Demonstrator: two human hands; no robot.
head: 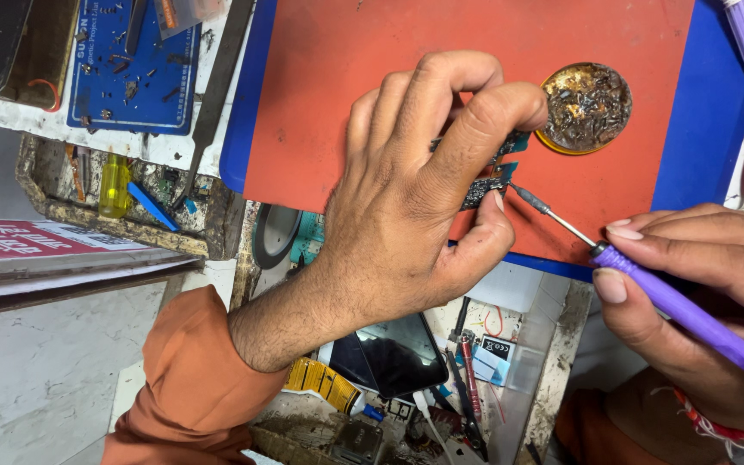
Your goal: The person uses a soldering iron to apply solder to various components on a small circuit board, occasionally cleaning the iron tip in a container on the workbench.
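My left hand [415, 198] pinches a small dark circuit board [486, 188] between thumb and fingers, pressing it onto the red work mat [329, 69]. Most of the board is hidden under the fingers. My right hand [699, 301] grips a purple-handled soldering iron [691, 314], whose metal tip [529, 198] touches the board's edge beside my left thumb. A round brass tin of dirty tip-cleaning wool [585, 107] sits on the mat just past the board.
A blue screw mat with tiny screws [135, 69] and a metal tool [217, 86] lie at upper left. A yellow-handled screwdriver [114, 185] rests in a cluttered tray. A black phone [393, 353], a yellow tube [325, 383] and tweezers lie below my wrist.
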